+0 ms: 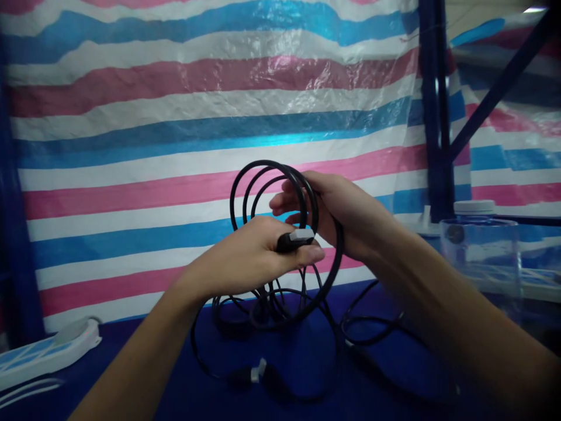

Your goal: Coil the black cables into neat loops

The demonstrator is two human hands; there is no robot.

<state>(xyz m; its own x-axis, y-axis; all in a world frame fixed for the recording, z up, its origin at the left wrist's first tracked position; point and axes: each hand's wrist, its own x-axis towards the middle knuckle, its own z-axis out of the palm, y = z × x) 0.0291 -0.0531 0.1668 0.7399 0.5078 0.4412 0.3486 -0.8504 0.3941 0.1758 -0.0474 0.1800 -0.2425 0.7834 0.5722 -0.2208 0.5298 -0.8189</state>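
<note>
A black cable (245, 181) is wound into several upright loops above a dark blue table (144, 386). My right hand (346, 210) reaches through the loops and grips them from the right side. My left hand (249, 257) pinches the cable's black plug with a silver tip (295, 238) between thumb and fingers, in front of the coil. Loose cable hangs down from the coil and lies in curls on the table. A second connector with a pale tip (258, 372) rests on the table below my hands.
A white power strip (48, 349) lies at the table's left edge. A clear plastic jar with a white lid (480, 248) stands at the right. A striped pink, blue and white tarp (175, 117) hangs behind, with a dark blue metal post (433, 111) at the right.
</note>
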